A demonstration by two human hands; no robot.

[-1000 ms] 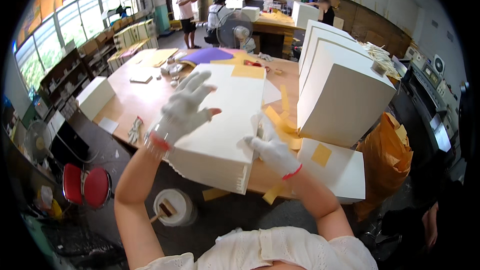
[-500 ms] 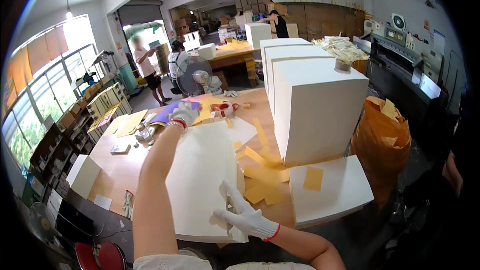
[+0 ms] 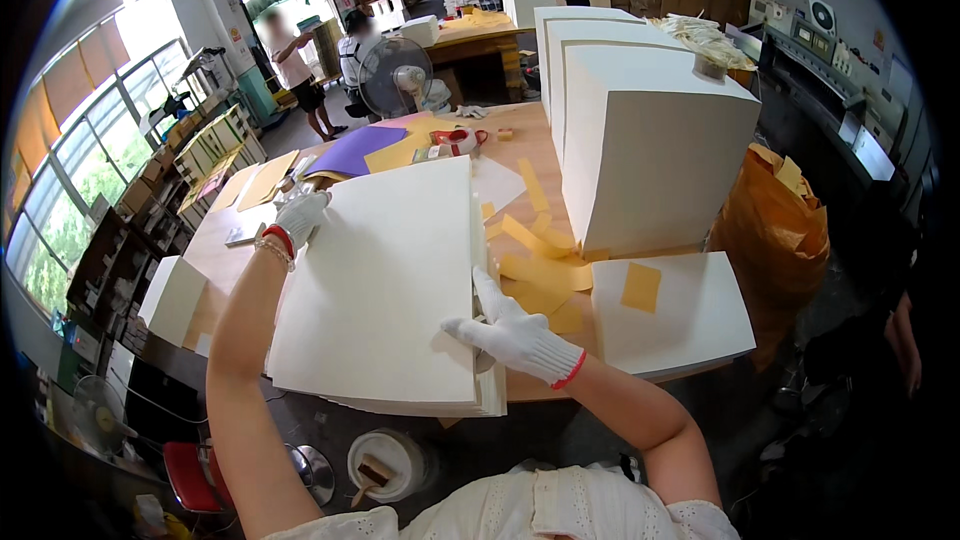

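Note:
A thick stack of large white paper sheets (image 3: pixel 390 270) lies in front of me on the wooden table. My left hand (image 3: pixel 300 210), in a white knit glove with a red cuff, is closed at the stack's far left edge; its fingertips are partly hidden, and what they hold cannot be made out. On the near right edge my right hand (image 3: pixel 520 335), gloved the same way, grips the stack. Its thumb lies over the top sheet, the forefinger runs along the edge, and the other fingers are hidden at the side.
Tall white paper stacks (image 3: pixel 660 160) and a low one (image 3: pixel 680 325) stand at right, near yellow paper scraps (image 3: pixel 540 270). Purple sheets (image 3: pixel 365 150) and a tape dispenser (image 3: pixel 460 143) lie beyond. Below is a white bucket (image 3: pixel 385 465) with a brush. Other people work farther back.
My left hand has come back from beyond the stack's far end to its left edge. My right hand keeps its place on the right edge. The view has tilted downward.

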